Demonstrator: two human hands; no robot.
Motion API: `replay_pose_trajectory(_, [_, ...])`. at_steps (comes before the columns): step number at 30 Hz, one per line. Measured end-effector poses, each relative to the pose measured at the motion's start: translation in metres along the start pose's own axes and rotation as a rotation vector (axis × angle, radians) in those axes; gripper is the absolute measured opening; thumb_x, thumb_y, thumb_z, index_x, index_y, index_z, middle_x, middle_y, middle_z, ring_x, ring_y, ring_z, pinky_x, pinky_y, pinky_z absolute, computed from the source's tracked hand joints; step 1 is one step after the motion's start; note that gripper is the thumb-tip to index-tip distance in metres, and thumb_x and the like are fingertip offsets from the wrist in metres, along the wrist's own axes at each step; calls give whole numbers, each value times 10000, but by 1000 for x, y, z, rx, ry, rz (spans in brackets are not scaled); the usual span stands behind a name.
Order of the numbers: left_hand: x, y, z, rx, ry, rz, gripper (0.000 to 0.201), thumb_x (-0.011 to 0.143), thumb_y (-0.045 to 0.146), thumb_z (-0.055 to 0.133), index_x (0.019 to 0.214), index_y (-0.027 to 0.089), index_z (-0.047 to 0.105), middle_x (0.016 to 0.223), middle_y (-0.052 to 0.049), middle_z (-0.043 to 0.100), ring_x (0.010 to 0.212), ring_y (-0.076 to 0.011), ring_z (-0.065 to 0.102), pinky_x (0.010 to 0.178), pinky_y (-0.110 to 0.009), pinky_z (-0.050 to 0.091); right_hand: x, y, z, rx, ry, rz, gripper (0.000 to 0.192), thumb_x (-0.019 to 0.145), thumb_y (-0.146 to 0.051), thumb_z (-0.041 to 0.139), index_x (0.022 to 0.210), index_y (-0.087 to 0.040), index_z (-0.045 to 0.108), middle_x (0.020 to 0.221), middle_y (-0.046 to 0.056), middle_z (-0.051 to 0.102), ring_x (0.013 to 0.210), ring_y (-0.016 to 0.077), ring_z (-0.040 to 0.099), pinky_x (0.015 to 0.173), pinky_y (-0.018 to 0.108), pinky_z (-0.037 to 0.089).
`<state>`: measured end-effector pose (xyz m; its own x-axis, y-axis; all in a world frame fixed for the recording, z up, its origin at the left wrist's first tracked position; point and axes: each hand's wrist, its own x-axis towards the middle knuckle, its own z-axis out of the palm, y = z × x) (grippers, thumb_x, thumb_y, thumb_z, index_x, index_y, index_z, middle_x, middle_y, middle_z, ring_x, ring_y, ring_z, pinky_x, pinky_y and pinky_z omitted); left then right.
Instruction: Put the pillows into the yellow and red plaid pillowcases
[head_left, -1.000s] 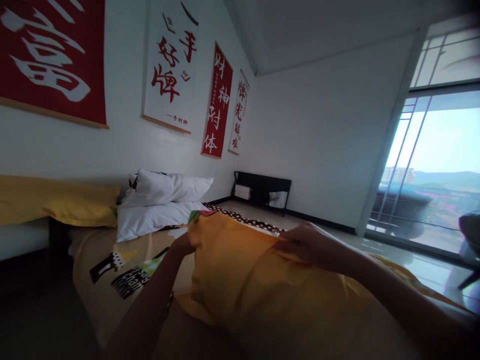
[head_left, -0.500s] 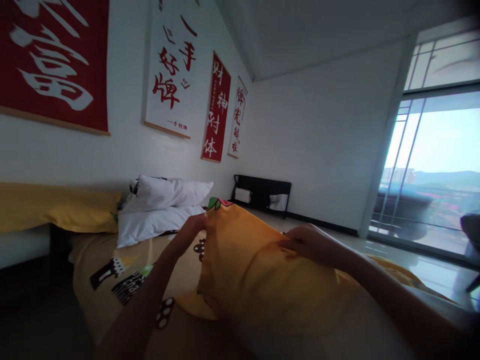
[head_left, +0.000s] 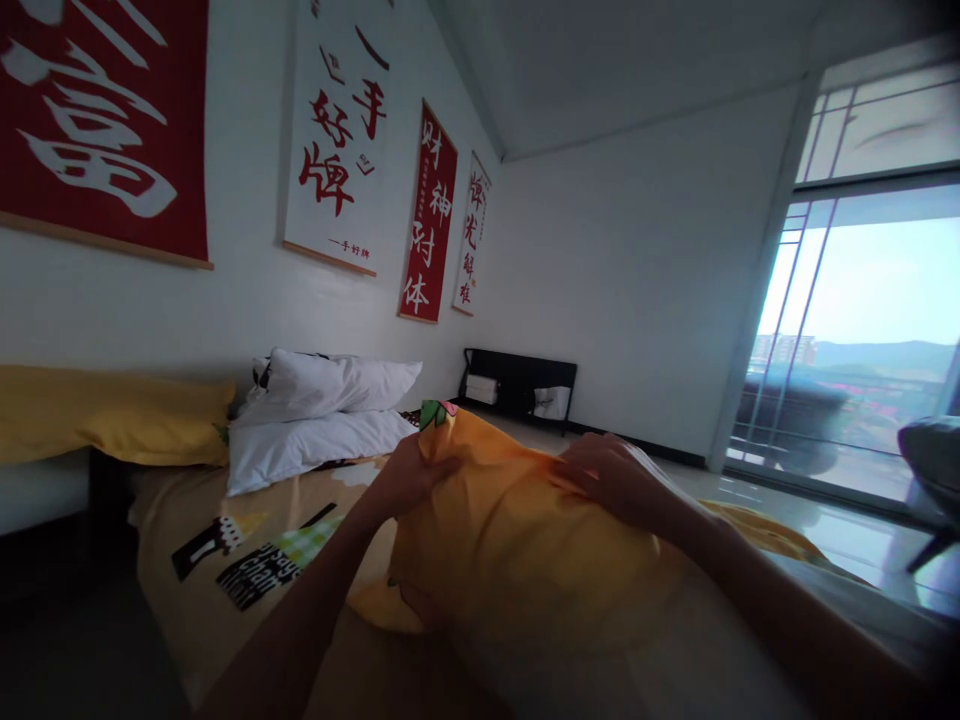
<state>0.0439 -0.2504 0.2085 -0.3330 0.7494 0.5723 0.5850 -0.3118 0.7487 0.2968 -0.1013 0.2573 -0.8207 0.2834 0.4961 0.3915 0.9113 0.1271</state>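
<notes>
A yellow pillowcase (head_left: pixel 517 530) stretches between my hands, with a green and pink print at its far corner. My left hand (head_left: pixel 411 476) is closed on that corner, thumb on the near face. Farther right, my right hand (head_left: pixel 611 478) grips the upper edge, its fingers folded over the cloth. Pale fabric shows below the pillowcase near my body, too dim to make out. Under it all is a bed with a tan printed sheet (head_left: pixel 202 610).
White pillows (head_left: pixel 330 390) are stacked at the head of the bed, and a yellow pillow (head_left: pixel 112 415) lies to their left. A low black rack (head_left: pixel 517 385) stands by the far wall. At right are a glass door (head_left: pixel 862 400) and a grey chair (head_left: pixel 930 460).
My left hand has moved slightly right and closed around the pillowcase corner. The right hand holds the top edge a little higher, and the cloth is more bunched between them.
</notes>
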Motion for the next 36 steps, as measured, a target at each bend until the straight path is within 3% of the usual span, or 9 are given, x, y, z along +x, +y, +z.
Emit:
replay_pose_trajectory(6, [5,-11,5,-198,324,-45,451,621,537,742,784,127,651,829,-91,706,793,-228,658,652,-280,520,-10,9,-10,335,-219,171,419,853,-559,478,837,-186,668,763,31,660,682,164,561,601,270,398])
replay_pose_trajectory(11, [6,-9,5,-341,500,-60,566,589,568,753,907,110,656,965,-125,713,917,-263,670,727,-304,560,-10,17,-8,109,-59,249,430,917,-482,348,699,-191,577,654,26,609,629,159,534,603,272,352])
replay_pose_trajectory(17, [10,-1,-7,-280,373,-13,691,516,567,791,997,96,638,1054,-141,697,1014,-297,648,817,-343,562,-13,27,-16,-113,376,264,388,935,-458,334,781,-220,599,775,46,657,654,166,549,640,288,341])
replay_pose_trajectory(21, [4,-6,-22,-253,86,-89,621,549,458,823,1051,146,632,1071,-105,694,1017,-278,649,809,-314,555,-16,30,-26,89,327,158,491,907,-581,356,653,-212,556,727,68,605,734,193,545,725,329,412])
replay_pose_trajectory(24, [-4,-14,-36,-393,-68,-194,548,573,380,830,1035,171,621,1006,-73,694,916,-222,661,775,-286,541,-19,30,-25,396,183,86,507,872,-651,385,797,-203,610,995,103,632,923,217,573,826,347,455])
replay_pose_trajectory(26, [-8,-15,-42,-420,-52,-205,464,582,348,824,954,165,615,889,-40,676,796,-171,640,710,-251,515,-20,27,-19,486,18,126,511,859,-657,413,945,-197,618,1096,111,623,945,215,583,793,332,471])
replay_pose_trajectory(30, [-5,-9,-36,-253,120,14,283,644,328,755,741,157,552,705,23,571,666,-106,535,618,-197,419,-19,17,-2,349,-255,214,442,865,-598,451,888,-180,595,785,54,643,696,166,560,606,277,413])
replay_pose_trajectory(33, [2,-4,-24,-117,258,152,233,664,310,697,655,157,521,634,34,535,628,-100,491,587,-195,378,-16,14,-1,165,-133,214,416,931,-528,347,814,-199,572,703,30,628,649,152,548,600,269,365])
replay_pose_trajectory(36, [7,1,-15,-122,357,90,263,631,342,718,612,153,537,579,31,527,583,-103,481,539,-200,354,-16,23,-18,-129,78,266,451,948,-500,268,750,-217,557,645,29,610,581,155,525,573,274,298])
